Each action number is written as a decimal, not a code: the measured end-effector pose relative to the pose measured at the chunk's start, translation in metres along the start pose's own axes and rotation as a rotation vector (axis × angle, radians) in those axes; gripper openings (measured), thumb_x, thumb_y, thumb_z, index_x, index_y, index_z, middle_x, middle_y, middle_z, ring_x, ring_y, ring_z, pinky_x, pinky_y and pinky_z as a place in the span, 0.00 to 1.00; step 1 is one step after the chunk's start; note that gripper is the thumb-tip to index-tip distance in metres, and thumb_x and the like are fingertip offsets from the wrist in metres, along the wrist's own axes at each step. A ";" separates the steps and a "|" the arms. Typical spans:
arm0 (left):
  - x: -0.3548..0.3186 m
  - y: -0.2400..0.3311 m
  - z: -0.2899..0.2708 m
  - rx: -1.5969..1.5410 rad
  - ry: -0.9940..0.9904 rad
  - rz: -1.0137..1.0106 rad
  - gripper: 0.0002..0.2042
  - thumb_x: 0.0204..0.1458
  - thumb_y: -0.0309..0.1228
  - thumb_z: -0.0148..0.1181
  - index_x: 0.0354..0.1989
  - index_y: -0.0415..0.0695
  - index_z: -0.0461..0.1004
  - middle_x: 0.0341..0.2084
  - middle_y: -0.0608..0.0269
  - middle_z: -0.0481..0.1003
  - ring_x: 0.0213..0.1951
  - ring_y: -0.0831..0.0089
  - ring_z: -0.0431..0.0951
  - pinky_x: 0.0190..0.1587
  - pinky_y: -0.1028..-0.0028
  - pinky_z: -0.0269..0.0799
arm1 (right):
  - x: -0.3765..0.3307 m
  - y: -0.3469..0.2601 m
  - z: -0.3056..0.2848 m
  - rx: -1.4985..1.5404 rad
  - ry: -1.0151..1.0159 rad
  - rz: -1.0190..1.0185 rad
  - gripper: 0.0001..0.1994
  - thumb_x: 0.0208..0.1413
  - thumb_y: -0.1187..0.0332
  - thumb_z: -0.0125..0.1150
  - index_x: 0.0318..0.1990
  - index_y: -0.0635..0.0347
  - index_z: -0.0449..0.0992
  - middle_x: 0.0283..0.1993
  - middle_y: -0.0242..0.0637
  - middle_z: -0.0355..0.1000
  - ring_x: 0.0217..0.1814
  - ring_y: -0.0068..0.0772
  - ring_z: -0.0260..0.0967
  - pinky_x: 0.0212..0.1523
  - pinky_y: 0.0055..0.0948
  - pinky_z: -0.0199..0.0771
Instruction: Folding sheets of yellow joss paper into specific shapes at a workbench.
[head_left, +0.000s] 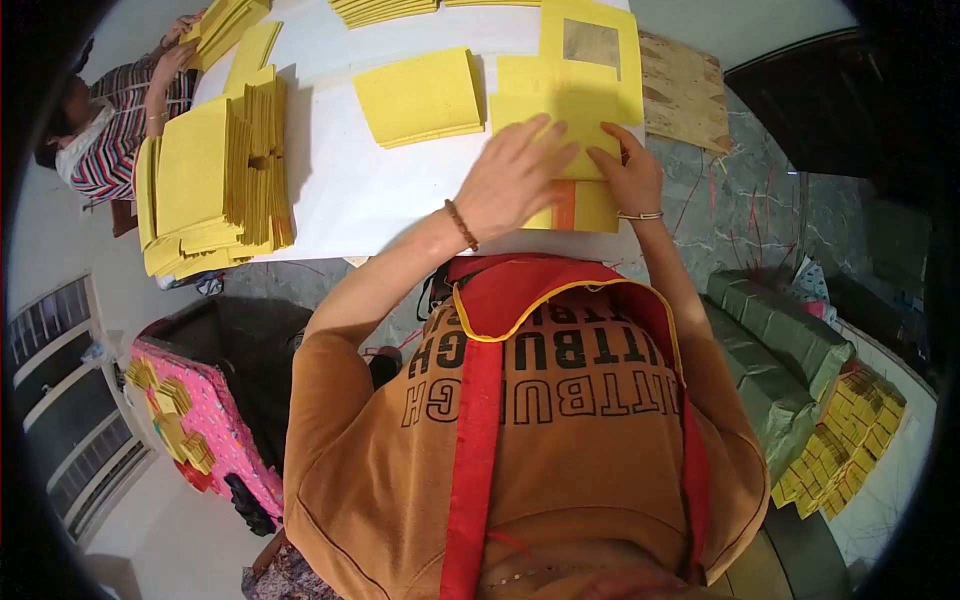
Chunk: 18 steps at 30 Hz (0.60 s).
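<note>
My left hand (518,172) is spread over a folded yellow sheet (510,105) near the table's front right, slightly blurred. At the same sheet's right edge is my right hand (632,178), its thumb and forefinger apart and resting on the yellow material. Below the hands, an orange strip (563,206) runs across the yellow piece. Just beyond lies a larger yellow sheet with a rectangular grey patch (592,43). To the left, a short stack of yellow folded pieces (420,97) lies on the white table (325,190).
Tall stacks of yellow pieces (205,180) stand at the table's left end. Another person (125,125) in a striped top handles yellow pieces at far left. A wooden board (685,92) adjoins the right side. Yellow bundles (840,440) lie by a green sofa (765,350).
</note>
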<state>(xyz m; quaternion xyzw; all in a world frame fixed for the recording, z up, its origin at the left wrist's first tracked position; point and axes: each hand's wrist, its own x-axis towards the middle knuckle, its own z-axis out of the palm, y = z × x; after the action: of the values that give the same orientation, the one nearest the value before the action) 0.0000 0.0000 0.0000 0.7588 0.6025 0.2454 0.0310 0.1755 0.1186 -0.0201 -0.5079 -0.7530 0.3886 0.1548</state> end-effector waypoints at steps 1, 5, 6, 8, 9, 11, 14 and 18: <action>0.000 0.002 0.006 0.012 -0.083 0.030 0.29 0.50 0.46 0.52 0.58 0.46 0.57 0.58 0.53 0.56 0.61 0.57 0.51 0.60 0.59 0.48 | 0.000 0.005 0.003 0.041 0.048 -0.051 0.20 0.42 0.57 0.63 0.45 0.52 0.73 0.36 0.44 0.73 0.39 0.38 0.71 0.39 0.32 0.68; -0.008 -0.003 0.021 0.055 -0.175 0.078 0.28 0.51 0.49 0.47 0.57 0.45 0.58 0.58 0.56 0.56 0.61 0.61 0.52 0.60 0.59 0.48 | -0.005 0.003 0.005 -0.047 0.130 -0.106 0.16 0.42 0.58 0.63 0.40 0.51 0.75 0.37 0.42 0.71 0.41 0.40 0.68 0.41 0.32 0.66; -0.009 -0.003 0.021 0.054 -0.178 0.076 0.28 0.51 0.49 0.47 0.57 0.45 0.58 0.58 0.56 0.56 0.61 0.61 0.52 0.60 0.59 0.48 | -0.006 0.008 0.007 -0.044 0.127 -0.104 0.16 0.42 0.58 0.63 0.40 0.51 0.75 0.37 0.42 0.71 0.41 0.40 0.68 0.41 0.32 0.66; -0.011 -0.003 0.022 0.054 -0.191 0.071 0.27 0.52 0.48 0.47 0.57 0.45 0.59 0.58 0.57 0.56 0.61 0.61 0.51 0.60 0.59 0.47 | -0.007 0.027 0.013 -0.123 0.307 -0.302 0.15 0.43 0.61 0.63 0.39 0.53 0.74 0.39 0.40 0.68 0.44 0.39 0.64 0.46 0.31 0.63; -0.009 -0.005 0.022 0.057 -0.190 0.070 0.27 0.52 0.48 0.47 0.57 0.45 0.59 0.58 0.57 0.56 0.61 0.61 0.51 0.60 0.59 0.47 | -0.003 0.035 0.018 -0.121 0.308 -0.304 0.15 0.43 0.61 0.63 0.39 0.53 0.74 0.39 0.40 0.68 0.44 0.39 0.64 0.46 0.31 0.63; -0.006 -0.009 0.024 0.087 -0.156 0.110 0.26 0.50 0.44 0.50 0.56 0.46 0.60 0.57 0.58 0.58 0.59 0.62 0.55 0.58 0.61 0.51 | 0.003 0.048 0.027 0.347 0.211 -0.252 0.14 0.46 0.65 0.62 0.42 0.55 0.72 0.42 0.36 0.63 0.46 0.34 0.60 0.49 0.28 0.60; 0.003 -0.014 0.025 0.283 -0.132 0.233 0.25 0.45 0.37 0.54 0.53 0.44 0.62 0.52 0.56 0.63 0.54 0.63 0.62 0.51 0.66 0.60 | 0.005 0.055 0.033 0.562 0.125 -0.127 0.14 0.49 0.67 0.60 0.44 0.56 0.70 0.43 0.33 0.62 0.43 0.28 0.60 0.48 0.26 0.59; 0.020 0.007 0.030 0.264 -0.131 0.090 0.24 0.41 0.32 0.54 0.50 0.40 0.64 0.44 0.54 0.67 0.44 0.66 0.68 0.42 0.70 0.66 | 0.008 0.061 0.029 0.661 0.031 -0.050 0.14 0.50 0.67 0.59 0.44 0.56 0.69 0.43 0.31 0.60 0.44 0.27 0.59 0.48 0.25 0.59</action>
<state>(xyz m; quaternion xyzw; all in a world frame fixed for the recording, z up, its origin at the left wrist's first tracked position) 0.0212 0.0240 -0.0175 0.7970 0.5914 0.1154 -0.0410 0.1937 0.1243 -0.0855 -0.4172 -0.5961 0.6002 0.3322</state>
